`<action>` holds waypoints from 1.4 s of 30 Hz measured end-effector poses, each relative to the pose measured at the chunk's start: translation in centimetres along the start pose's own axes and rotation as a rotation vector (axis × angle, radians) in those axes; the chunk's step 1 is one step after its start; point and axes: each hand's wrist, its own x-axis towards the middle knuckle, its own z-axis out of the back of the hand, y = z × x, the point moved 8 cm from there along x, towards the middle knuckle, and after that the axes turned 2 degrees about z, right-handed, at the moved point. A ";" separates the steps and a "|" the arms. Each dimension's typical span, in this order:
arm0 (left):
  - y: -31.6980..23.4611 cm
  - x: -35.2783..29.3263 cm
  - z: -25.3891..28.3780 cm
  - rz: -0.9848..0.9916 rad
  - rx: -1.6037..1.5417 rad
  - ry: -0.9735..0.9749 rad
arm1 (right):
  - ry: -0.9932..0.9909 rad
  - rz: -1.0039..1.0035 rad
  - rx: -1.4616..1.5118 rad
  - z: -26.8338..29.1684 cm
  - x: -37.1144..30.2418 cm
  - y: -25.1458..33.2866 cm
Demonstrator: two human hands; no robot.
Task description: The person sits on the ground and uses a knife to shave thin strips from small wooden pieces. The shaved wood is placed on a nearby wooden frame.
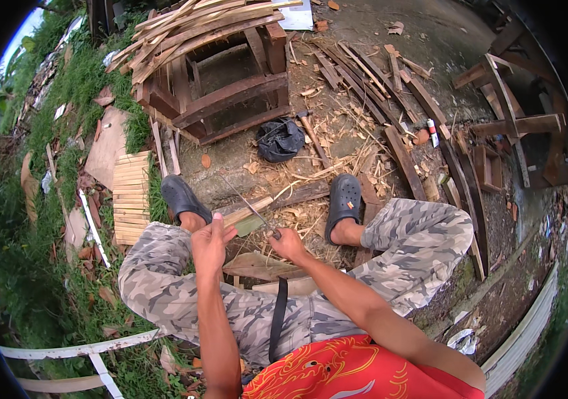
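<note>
My left hand [209,246] is closed around a pale bamboo strip [238,216] that points up and to the right. A long thin shaving curls away from its far end. In my right hand [289,245] is a knife [257,212], its dark handle in my fist. The thin blade slants up and left across the strip. Something green [250,225], flat and partly hidden, shows just below the strip. A wooden beam [304,193] lies on the ground beyond, between my dark clogs [345,201].
Beyond my feet stand a wooden frame [230,96] stacked with strips, a black plastic bag [278,140] and a hammer [314,138]. Cut bamboo pieces [131,198] lie at left. Dark planks [405,162] and a wooden structure [513,123] occupy the right. Shavings litter the ground.
</note>
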 end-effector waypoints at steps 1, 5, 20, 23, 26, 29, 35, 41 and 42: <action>0.0 -0.1 -0.2 0.013 -0.016 0.007 | -0.044 -0.195 -0.085 0.4 0.2 -2.7; -0.6 -0.6 -1.4 -0.011 -0.025 0.066 | 0.062 -0.634 -0.351 1.7 -2.4 -10.7; 1.3 -2.1 0.2 -0.019 0.049 -0.008 | -0.032 -0.131 -0.218 0.8 -4.5 1.8; 0.8 -1.8 0.6 0.004 -0.001 -0.039 | 0.026 -0.210 -0.113 0.0 -3.3 -0.8; 0.5 -1.4 0.9 0.010 0.046 -0.069 | 0.198 -0.353 -0.308 0.2 -1.3 -4.1; 0.3 -1.5 0.8 0.015 0.072 -0.053 | 0.080 -0.239 -0.211 1.1 -0.7 -2.3; 0.6 -1.1 0.3 0.030 0.040 -0.009 | 0.077 -0.038 -0.111 0.9 -0.2 1.8; -0.2 -1.0 -1.0 -0.007 -0.001 0.049 | 0.080 -0.601 -0.271 5.0 -0.2 -8.6; -0.6 -1.0 -0.7 -0.043 0.084 0.021 | 0.129 -0.650 -0.286 4.7 -0.5 -9.3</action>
